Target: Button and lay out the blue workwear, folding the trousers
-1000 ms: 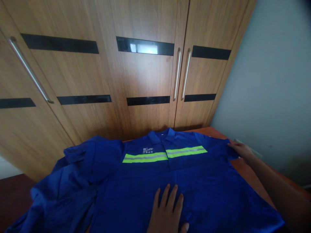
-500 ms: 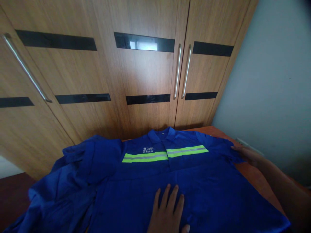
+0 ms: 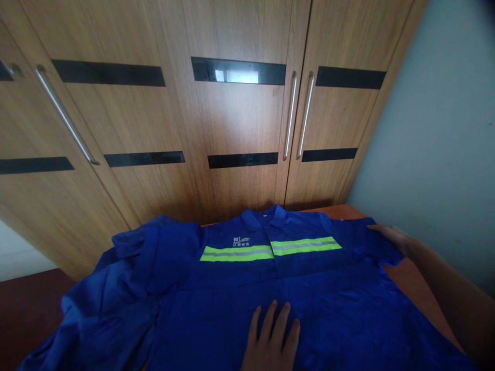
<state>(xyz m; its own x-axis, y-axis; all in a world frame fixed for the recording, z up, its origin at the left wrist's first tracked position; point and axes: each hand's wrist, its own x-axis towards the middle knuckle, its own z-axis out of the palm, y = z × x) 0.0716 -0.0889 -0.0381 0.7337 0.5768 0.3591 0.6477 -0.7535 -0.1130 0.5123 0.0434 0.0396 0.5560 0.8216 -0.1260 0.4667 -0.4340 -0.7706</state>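
Note:
A blue work shirt (image 3: 232, 281) lies spread front up, with a collar, a white chest logo and yellow-green reflective bands. My left hand (image 3: 270, 337) rests flat on the middle of its front, fingers spread. Far to the right, my right hand (image 3: 389, 238) has hold of the end of the short sleeve (image 3: 358, 232); some of its fingers are hidden by the hand and cloth. On the left, the other sleeve (image 3: 174, 247) lies against a rumpled heap of blue cloth (image 3: 104, 309).
The reddish-brown table (image 3: 410, 281) shows beside the shirt on the right. Behind it stands a wooden cabinet (image 3: 240, 190) with metal handles (image 3: 291, 116) and dark strips. A pale wall (image 3: 436, 144) borders the right side.
The view has shifted slightly, so most things appear further right. The sleeve at my right hand now lies further out and flatter. My left hand stays on the shirt front.

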